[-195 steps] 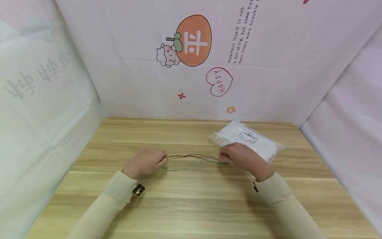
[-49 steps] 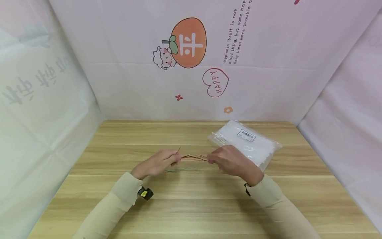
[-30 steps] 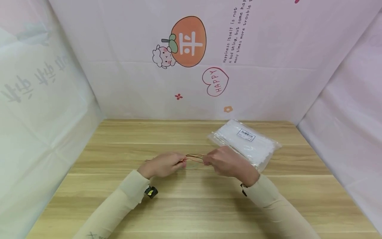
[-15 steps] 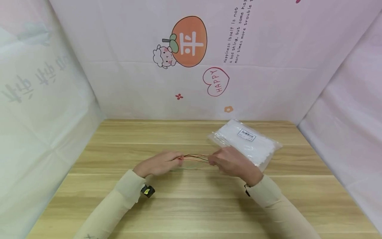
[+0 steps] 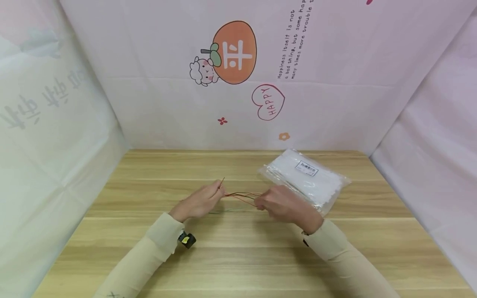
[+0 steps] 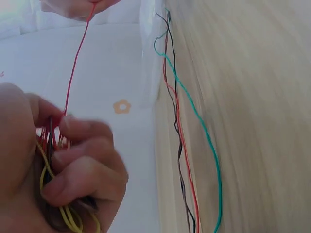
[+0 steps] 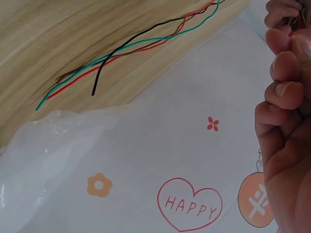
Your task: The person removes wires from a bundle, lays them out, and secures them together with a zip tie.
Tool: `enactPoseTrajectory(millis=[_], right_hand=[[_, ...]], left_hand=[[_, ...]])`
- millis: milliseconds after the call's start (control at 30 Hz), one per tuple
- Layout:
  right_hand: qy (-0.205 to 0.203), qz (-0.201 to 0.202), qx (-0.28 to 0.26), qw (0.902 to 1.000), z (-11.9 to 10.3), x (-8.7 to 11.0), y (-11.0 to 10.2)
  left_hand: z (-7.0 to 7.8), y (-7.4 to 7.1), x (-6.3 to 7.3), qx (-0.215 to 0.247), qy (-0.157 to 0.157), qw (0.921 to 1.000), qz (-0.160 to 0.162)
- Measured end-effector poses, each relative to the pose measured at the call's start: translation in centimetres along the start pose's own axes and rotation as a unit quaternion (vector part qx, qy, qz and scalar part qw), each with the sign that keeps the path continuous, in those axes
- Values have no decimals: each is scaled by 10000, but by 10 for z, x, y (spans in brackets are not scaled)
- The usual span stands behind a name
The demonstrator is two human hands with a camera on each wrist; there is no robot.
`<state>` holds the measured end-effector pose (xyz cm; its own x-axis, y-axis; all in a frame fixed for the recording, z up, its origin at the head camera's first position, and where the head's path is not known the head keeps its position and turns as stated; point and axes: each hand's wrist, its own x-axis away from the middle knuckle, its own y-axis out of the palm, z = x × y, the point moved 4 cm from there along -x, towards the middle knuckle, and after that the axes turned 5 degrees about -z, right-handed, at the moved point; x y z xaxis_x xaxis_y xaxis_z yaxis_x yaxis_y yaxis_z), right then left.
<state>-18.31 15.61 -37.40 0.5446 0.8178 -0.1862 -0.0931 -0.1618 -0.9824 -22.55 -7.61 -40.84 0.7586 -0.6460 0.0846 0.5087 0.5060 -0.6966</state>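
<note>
My left hand [image 5: 199, 203] holds a bundle of thin wires against its palm. In the left wrist view, yellow wire loops [image 6: 70, 221] and dark and red strands show between its curled fingers. A short wire end [image 5: 223, 180] sticks up past that hand. My right hand [image 5: 285, 207] pinches a red wire [image 6: 75, 63], which runs straight from the left fingers. More red and dark wires [image 5: 240, 194] span the gap between the hands. Below, a green wire [image 6: 212, 141] runs with red, brown and black ones over the tabletop; the black wire's end [image 7: 94, 92] shows in the right wrist view.
A clear plastic bag of white contents with a barcode label [image 5: 306, 169] lies behind my right hand. The wood-grain table [image 5: 238, 256] is closed in by printed white cloth [image 5: 167, 111] at the back and sides.
Compared with 6.5 seconds ago, my hands are closer together. Over the last second the left hand shifts slightly left and turns, and a wire end now points up from it.
</note>
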Motion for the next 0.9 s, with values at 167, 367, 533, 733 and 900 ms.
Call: enactPoseTrajectory(millis=[167,367,533,733,900], right_hand=[[-138,-5,-36,9999,-3,-4,0],[50,-111,-93,9999,4,0,1],[220,-177,-227,9993,10,4,-1],[348,-198,-330,9987,15,6,-3],[307,-144,-461,9984,18,8,-3]], left_hand=[[-1,2,-3,165,-117,9996,209],[-1,2,0,552,54,9984,-84],[-3,3,4,973,118,9928,-690],[-8,5,10,1898,226,9727,-1318],[-6,2,16,1955,576,9670,-1530]])
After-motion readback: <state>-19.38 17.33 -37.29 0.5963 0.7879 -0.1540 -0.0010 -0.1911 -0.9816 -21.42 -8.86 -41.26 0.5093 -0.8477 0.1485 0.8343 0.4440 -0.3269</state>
